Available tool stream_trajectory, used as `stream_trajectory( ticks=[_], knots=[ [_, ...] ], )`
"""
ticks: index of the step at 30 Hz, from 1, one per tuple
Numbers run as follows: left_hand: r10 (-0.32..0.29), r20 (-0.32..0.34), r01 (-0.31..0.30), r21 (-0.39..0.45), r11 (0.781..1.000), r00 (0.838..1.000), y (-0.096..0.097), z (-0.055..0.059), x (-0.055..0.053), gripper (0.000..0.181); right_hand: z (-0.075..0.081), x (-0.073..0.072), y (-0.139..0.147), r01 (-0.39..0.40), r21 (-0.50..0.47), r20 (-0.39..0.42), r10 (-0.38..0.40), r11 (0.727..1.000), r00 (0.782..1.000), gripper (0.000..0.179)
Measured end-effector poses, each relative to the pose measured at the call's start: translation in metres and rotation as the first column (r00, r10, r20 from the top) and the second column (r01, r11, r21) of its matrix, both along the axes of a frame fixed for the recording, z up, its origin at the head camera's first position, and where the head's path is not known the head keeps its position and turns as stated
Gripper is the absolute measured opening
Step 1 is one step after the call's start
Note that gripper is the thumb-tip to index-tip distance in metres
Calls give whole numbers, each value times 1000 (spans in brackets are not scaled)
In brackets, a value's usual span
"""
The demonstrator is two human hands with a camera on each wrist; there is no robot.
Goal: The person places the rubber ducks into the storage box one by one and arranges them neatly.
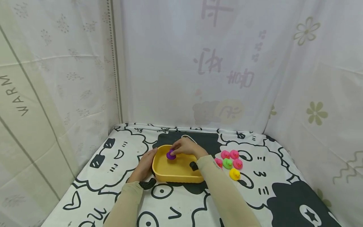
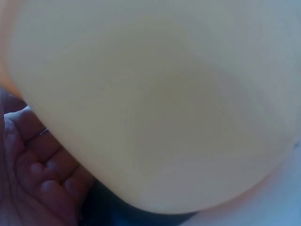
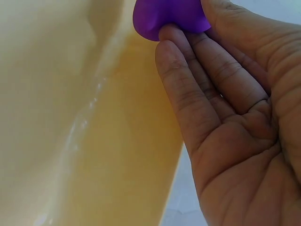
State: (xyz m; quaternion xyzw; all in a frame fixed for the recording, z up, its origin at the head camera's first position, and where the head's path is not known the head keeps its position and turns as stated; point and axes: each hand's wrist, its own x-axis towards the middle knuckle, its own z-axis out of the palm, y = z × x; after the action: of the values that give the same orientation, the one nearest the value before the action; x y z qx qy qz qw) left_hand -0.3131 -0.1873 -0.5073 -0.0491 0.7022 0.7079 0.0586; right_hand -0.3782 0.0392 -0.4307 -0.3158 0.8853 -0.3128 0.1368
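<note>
A yellow plastic tray (image 1: 178,178) with rounded corners sits on the patterned cloth in front of me. My left hand (image 1: 145,164) rests along its left side, fingertips near the rim. In the left wrist view, the pale wall of the tray (image 2: 160,117) fills most of the picture and hides the ends of the left fingers (image 2: 44,146). Over the tray's inside, toward the back left, my right hand (image 1: 185,148) pinches a small purple rubber duck (image 1: 171,155) between thumb and fingertips. The right wrist view shows only the lower part of the duck (image 3: 164,16).
Right of the tray stand several small rubber ducks: pink ones (image 1: 234,154), a green one (image 1: 227,163) and a yellow one (image 1: 234,174). Part of the group is behind the right sleeve (image 1: 224,189). Hanging white curtains (image 1: 181,63) enclose the cloth-covered surface (image 1: 170,205).
</note>
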Motion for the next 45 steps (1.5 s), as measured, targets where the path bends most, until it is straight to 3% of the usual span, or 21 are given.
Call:
stream_trajectory(
  ticks=[8, 13, 19, 29, 38, 41, 45],
  knots=[
    [-41, -29, 40, -14, 999, 999, -3, 1, -5, 65, -3, 1, -13, -4, 2, 1, 4, 1000, 1000, 33],
    [-36, -24, 36, -8, 999, 999, -5, -1, -3, 66, -11, 1, -19, 9, -20, 51, -8, 1000, 999, 31],
    [-31, -23, 30, -14, 999, 999, -4, -3, -2, 65, -16, 3, -21, -10, -11, 31, 10, 1000, 999, 34],
    [-92, -108, 104, 108, 989, 990, -6, -3, -4, 49, -20, 9, -22, 1, 0, 20, -1, 1000, 1000, 37],
    [-30, -135, 48, 131, 990, 990, -5, 0, -1, 39, -21, 11, -18, -18, -4, 19, 19, 1000, 1000, 33],
    [-19, -165, 40, 124, 991, 986, -6, 2, 0, 40, -22, 10, -16, -20, -15, 23, 20, 1000, 1000, 32],
    [0, -158, 19, 120, 993, 987, -7, 2, 0, 42, -22, 10, -14, -28, -16, 22, 29, 999, 999, 31]
  ],
)
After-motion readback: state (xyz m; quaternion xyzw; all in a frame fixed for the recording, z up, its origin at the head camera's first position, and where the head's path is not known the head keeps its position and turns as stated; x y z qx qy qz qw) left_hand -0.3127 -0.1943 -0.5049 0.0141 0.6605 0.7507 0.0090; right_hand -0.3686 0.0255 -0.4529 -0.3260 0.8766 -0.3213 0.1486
